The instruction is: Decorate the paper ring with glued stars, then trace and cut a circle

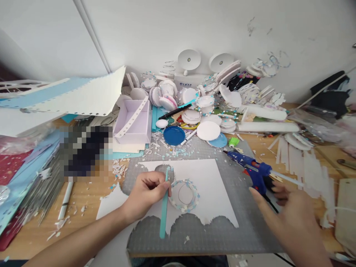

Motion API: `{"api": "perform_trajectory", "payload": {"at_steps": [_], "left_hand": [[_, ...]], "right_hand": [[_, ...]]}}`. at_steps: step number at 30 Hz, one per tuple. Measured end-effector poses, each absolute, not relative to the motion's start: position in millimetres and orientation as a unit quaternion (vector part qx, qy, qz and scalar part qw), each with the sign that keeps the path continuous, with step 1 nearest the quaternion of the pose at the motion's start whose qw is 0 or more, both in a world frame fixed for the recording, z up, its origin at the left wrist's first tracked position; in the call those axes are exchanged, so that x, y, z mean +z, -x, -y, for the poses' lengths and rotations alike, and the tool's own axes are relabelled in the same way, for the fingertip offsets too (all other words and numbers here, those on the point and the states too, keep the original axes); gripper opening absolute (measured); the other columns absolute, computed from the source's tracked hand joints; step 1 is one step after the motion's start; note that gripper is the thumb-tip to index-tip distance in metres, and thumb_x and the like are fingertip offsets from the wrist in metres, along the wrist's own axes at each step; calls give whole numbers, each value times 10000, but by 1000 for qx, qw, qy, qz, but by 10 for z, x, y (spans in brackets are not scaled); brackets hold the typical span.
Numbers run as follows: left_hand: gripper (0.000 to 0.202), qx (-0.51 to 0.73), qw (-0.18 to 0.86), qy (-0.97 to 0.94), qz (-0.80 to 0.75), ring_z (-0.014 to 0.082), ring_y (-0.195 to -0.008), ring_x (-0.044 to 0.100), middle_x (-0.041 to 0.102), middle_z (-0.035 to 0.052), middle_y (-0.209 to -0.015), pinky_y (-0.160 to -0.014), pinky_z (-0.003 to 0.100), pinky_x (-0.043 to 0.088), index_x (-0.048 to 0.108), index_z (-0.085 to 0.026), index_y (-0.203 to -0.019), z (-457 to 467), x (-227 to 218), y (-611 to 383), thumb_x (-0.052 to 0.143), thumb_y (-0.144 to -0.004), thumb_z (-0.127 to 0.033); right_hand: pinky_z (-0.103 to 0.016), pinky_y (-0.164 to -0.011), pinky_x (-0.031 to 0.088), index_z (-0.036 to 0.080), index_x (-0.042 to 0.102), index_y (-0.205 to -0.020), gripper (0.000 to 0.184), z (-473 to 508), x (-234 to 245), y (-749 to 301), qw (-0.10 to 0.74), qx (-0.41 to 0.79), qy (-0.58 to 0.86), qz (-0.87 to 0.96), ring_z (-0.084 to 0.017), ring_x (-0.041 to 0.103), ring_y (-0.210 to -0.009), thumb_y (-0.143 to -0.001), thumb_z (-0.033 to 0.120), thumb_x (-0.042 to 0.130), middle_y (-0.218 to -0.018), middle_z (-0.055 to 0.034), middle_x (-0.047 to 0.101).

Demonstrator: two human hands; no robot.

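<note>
My left hand is closed in a pinch round slim teal tweezers, narrow end up and broad end toward me. Beside its fingertips a ring of small white and blue stars lies on white foam-like sheet with scalloped cut edges. A pencil-thin circle shows inside the ring. At the right, my right hand is open, thumb and fingers apart, just by the handle of a blue glue gun. The gun lies on the grey cutting mat with a glue stick in its back; contact cannot be made out.
Behind the mat are a lilac box, a blue lid, white discs and piled star wreaths. A wire bundle lies left, white strips right. Scraps litter the desk. A dark cable trails from the gun.
</note>
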State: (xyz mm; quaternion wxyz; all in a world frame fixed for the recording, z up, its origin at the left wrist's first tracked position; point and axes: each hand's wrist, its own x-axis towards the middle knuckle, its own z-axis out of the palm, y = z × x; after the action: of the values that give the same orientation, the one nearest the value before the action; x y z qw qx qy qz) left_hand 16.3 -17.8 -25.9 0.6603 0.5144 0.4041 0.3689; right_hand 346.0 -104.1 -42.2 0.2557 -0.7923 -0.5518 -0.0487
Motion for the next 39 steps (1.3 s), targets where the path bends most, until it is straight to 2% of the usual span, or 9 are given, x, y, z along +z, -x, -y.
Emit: {"api": "perform_trajectory", "payload": {"at_steps": [5, 9, 12, 15, 17, 21, 25, 32, 39], "left_hand": [[313, 364, 656, -526, -402, 70, -472, 345, 513, -20, -486, -472, 201, 266, 588, -134, -518, 161, -288, -168, 600, -780, -304], [306, 357, 655, -531, -402, 72, -474, 355, 511, -21, -489, -473, 200, 272, 592, -136, -523, 151, -301, -167, 589, -788, -290], [307, 350, 656, -533, -403, 73, -478, 357, 508, -21, -496, -469, 200, 265, 582, -138, -519, 149, -315, -167, 577, -791, -280], [309, 339, 659, -538, -401, 73, -480, 356, 496, -21, -498, -467, 201, 258, 577, -137, -517, 148, -323, -167, 566, -793, -276], [309, 329, 661, -544, -398, 74, -478, 353, 478, -23, -488, -466, 202, 256, 578, -135, -516, 147, -320, -166, 564, -792, -273], [305, 308, 664, -556, -395, 76, -468, 358, 455, -22, -470, -461, 204, 259, 572, -130, -504, 147, -285, -170, 570, -775, -271], [281, 279, 671, -565, -392, 77, -461, 380, 492, -4, -482, -452, 203, 272, 541, -132, -481, 154, -207, -188, 570, -735, -247], [304, 226, 681, -576, -392, 88, -447, 398, 497, 18, -457, -429, 209, 287, 463, -156, -443, 169, -125, -188, 554, -717, -251], [300, 213, 685, -585, -380, 84, -445, 395, 501, 19, -460, -438, 219, 286, 409, -170, -438, 204, -126, -192, 534, -707, -218]], "right_hand": [[-455, -756, 458, 129, 529, -987, 492, 762, -572, -3476, 192, -91, 760, 614, -332, 569, -847, -852, 584, 396, -853, -148, 575], [-400, -604, 445, 178, 522, -1005, 331, 704, -519, -3516, 186, -36, 789, 585, -316, 602, -715, -873, 444, 374, -760, -110, 589], [-370, -533, 427, 206, 550, -934, 306, 662, -314, -3512, 221, -16, 813, 538, -296, 607, -656, -823, 474, 452, -737, -99, 610], [-323, -436, 381, 229, 513, -599, 338, 562, -56, -3388, 241, -17, 871, 428, -234, 541, -480, -616, 530, 667, -521, -37, 548], [-285, -396, 360, 226, 489, -505, 341, 479, 71, -3234, 289, 19, 877, 382, -191, 507, -421, -529, 465, 730, -440, -8, 512], [-233, -342, 327, 199, 508, -441, 257, 352, 114, -2870, 420, 81, 778, 460, -132, 461, -374, -548, 340, 695, -399, 5, 507], [-198, -294, 261, 203, 440, -398, 263, 317, -29, -2612, 463, 111, 660, 580, -76, 367, -310, -600, 230, 606, -353, 42, 451], [-195, -293, 345, 191, 601, -596, 58, 414, -199, -2545, 401, 162, 652, 623, -96, 435, -317, -632, 235, 610, -407, 40, 533], [-208, -325, 386, 216, 499, -425, 271, 435, -297, -2655, 348, 136, 651, 661, -103, 444, -319, -665, 248, 622, -361, 36, 490]]}}
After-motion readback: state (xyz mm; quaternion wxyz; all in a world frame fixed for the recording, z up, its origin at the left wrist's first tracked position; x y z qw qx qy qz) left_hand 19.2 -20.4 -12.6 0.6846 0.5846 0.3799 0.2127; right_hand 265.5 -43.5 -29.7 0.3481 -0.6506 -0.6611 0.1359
